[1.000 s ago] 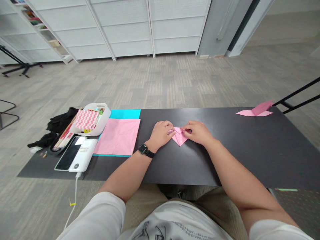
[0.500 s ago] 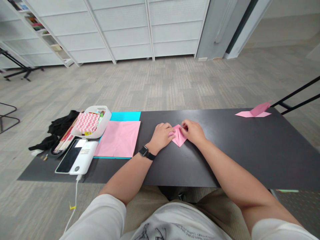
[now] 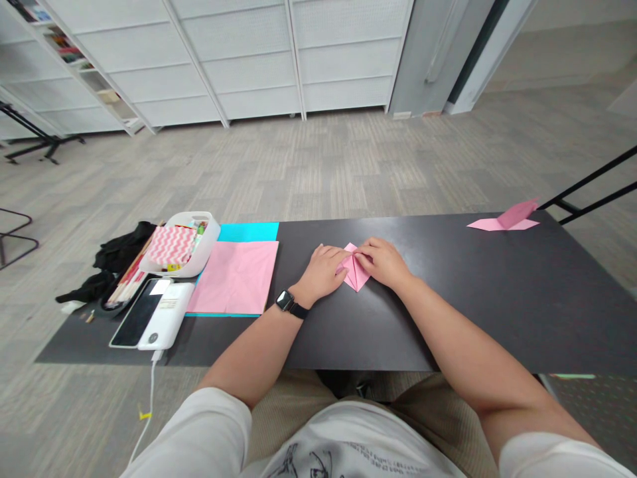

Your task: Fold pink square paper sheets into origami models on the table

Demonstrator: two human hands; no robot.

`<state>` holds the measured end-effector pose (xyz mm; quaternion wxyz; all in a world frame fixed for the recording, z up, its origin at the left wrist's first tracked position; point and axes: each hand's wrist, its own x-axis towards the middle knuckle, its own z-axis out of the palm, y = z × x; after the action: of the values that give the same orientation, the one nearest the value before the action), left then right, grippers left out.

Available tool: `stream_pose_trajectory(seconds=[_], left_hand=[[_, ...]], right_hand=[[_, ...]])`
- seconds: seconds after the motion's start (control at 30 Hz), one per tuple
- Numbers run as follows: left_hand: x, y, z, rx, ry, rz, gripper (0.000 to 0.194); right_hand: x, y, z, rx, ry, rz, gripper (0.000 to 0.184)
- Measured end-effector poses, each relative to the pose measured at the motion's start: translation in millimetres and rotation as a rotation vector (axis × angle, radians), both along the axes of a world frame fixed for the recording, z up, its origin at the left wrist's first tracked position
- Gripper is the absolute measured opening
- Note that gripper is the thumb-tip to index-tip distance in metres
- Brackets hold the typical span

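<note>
A small diamond of folded pink origami paper lies on the dark table in front of me, creases running down its middle. My left hand, with a black watch at the wrist, holds its left edge between thumb and fingers. From the right, my right hand pinches the paper near its upper middle, fingertips close together. The fingertips of both hands nearly meet there and cover part of the upper folds.
Pink sheets lie over blue ones on the left. Beside them are a white basket, a phone and a cabled white power bank. A folded pink paper figure stands at the far right of the table.
My right fingers have moved left from the paper's right corner to its upper middle. The paper's top point now shows between my hands. My left hand stays nearly in place, fingers reaching slightly further over.
</note>
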<state>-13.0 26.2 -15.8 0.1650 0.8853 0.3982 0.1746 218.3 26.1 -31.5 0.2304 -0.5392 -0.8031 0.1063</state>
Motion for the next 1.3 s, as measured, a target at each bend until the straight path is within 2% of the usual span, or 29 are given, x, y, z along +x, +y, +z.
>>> stream_pose_trajectory(seconds=[0.2, 0.3, 0.43, 0.53, 0.7, 0.9, 1.0, 1.2, 1.3], left_hand=[[-1, 1, -5.0, 0.009, -0.009, 0.010, 0.039], [-1, 1, -6.8, 0.012, -0.009, 0.015, 0.040], [-1, 2, -5.3, 0.001, -0.018, 0.019, 0.042], [0, 2, -1.4, 0.000, -0.064, 0.024, 0.041], [0, 3, 8.2, 0.015, -0.152, 0.100, 0.034], [-2, 3, 8.2, 0.032, -0.029, 0.180, 0.023], [-4, 5, 2.2, 0.053, 0.030, 0.134, 0.019], [-4, 10, -8.1, 0.083, 0.007, -0.042, 0.027], [-3, 9, -7.8, 0.061, 0.004, -0.060, 0.029]], right_hand=[[6, -3, 12.9, -0.003, 0.047, -0.055, 0.037], [15, -6, 15.3, -0.007, -0.019, -0.075, 0.031], [21, -8, 11.9, -0.041, -0.067, -0.019, 0.012], [21, -8, 9.4, -0.042, -0.095, 0.018, 0.020], [17, -7, 8.8, -0.044, -0.112, -0.002, 0.019], [18, -6, 5.1, -0.050, -0.119, -0.046, 0.024], [18, -6, 3.2, -0.049, -0.132, -0.046, 0.027], [16, -5, 4.4, -0.019, -0.156, -0.035, 0.026], [15, -5, 5.5, -0.006, -0.138, -0.008, 0.025]])
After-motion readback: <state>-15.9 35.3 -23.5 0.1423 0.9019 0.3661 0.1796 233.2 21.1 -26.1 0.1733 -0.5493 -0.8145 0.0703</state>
